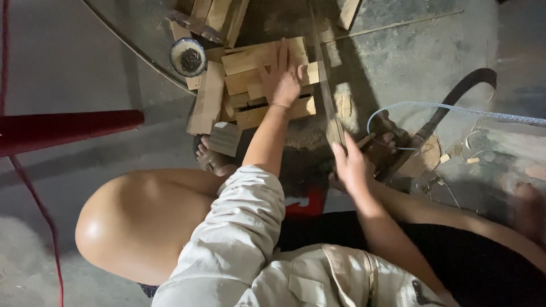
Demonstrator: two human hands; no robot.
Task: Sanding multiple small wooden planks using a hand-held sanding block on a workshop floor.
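Cream cloth sleeve (239, 227) nearest. Left hand (282, 77) flat, fingers spread, empty, atop pile of pale wooden offcut blocks (250, 85) on floor. Right hand (351, 165) gripped long thin wooden strip (329, 96), axis pointing away, just right of pile.

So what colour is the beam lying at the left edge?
Dark red; the beam shows clearly in the head view, left of the left hand.

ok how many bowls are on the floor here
1. The bowl sits on the floor at the upper left edge of the wood pile, left of the left hand that presses on the pile. Others could be hidden under the wood.
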